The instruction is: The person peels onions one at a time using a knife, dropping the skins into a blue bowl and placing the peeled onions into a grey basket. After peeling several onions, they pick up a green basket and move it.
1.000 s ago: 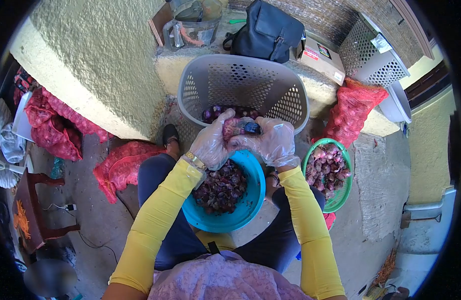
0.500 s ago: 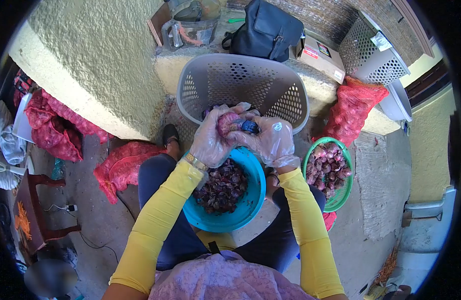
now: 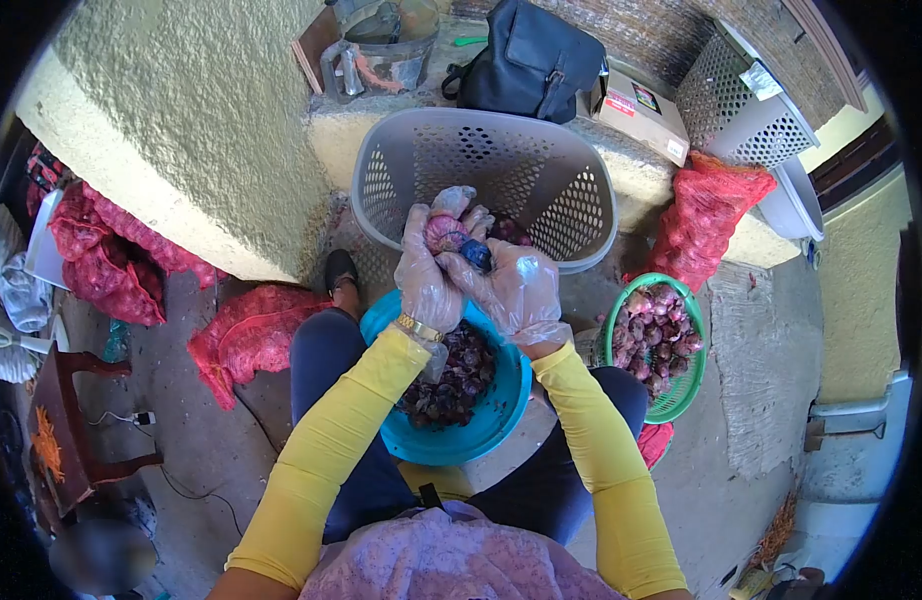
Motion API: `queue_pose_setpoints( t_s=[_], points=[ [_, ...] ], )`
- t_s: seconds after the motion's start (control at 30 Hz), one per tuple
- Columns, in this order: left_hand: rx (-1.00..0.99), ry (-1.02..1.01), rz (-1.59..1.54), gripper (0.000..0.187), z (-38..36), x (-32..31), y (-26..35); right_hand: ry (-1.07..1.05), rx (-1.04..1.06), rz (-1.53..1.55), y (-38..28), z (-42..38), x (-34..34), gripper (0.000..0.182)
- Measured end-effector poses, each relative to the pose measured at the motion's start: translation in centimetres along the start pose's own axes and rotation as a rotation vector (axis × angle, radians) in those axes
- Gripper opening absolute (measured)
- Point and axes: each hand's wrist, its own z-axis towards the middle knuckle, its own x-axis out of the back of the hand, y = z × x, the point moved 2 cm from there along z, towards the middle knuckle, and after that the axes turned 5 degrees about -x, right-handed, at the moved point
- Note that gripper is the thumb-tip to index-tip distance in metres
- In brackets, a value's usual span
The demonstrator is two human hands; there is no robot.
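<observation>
Both my hands wear clear plastic gloves and meet over the near rim of a grey perforated basket (image 3: 581, 245). My left hand (image 3: 426, 285) is closed around a red onion (image 3: 444, 234). In my right hand (image 3: 518, 288) is a small dark blue object (image 3: 476, 254), held against the onion; its kind I cannot make out. A few red onions (image 3: 511, 231) show inside the basket beyond my fingers. Below my hands, between my legs, a teal basin (image 3: 514, 410) holds many dark onions and loose skins (image 3: 451, 385).
To the right, a green basket (image 3: 693, 385) holds onions, with a red mesh sack (image 3: 706, 215) behind it. More red sacks (image 3: 256, 335) lie at left, near a small wooden stool (image 3: 76, 430). A black backpack (image 3: 531, 62) and a cardboard box (image 3: 641, 112) sit on the ledge.
My hands have shifted slightly, the right one down and left. The onion and blue object have tilted, and onions in the grey basket are now more visible.
</observation>
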Motion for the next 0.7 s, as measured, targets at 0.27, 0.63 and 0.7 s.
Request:
queue_pose_setpoints(
  t_s=[0.27, 0.63, 0.7],
  points=[
    [0.321, -0.252, 0.207, 0.045, -0.3, -1.2, 1.7, -0.288, -0.014, 0.151, 1.5, 1.6, 3.6, 0.052],
    [0.075, -0.032, 0.021, 0.045, -1.1, -0.8, 0.4, -0.055, 0.01, 0.165, -0.1, 0.2, 1.1, 0.056],
    [0.048, -0.009, -0.019, 0.045, -1.3, -0.6, 0.4, -0.124, -0.067, 0.188, 0.2, -0.2, 0.2, 0.052]
  ],
)
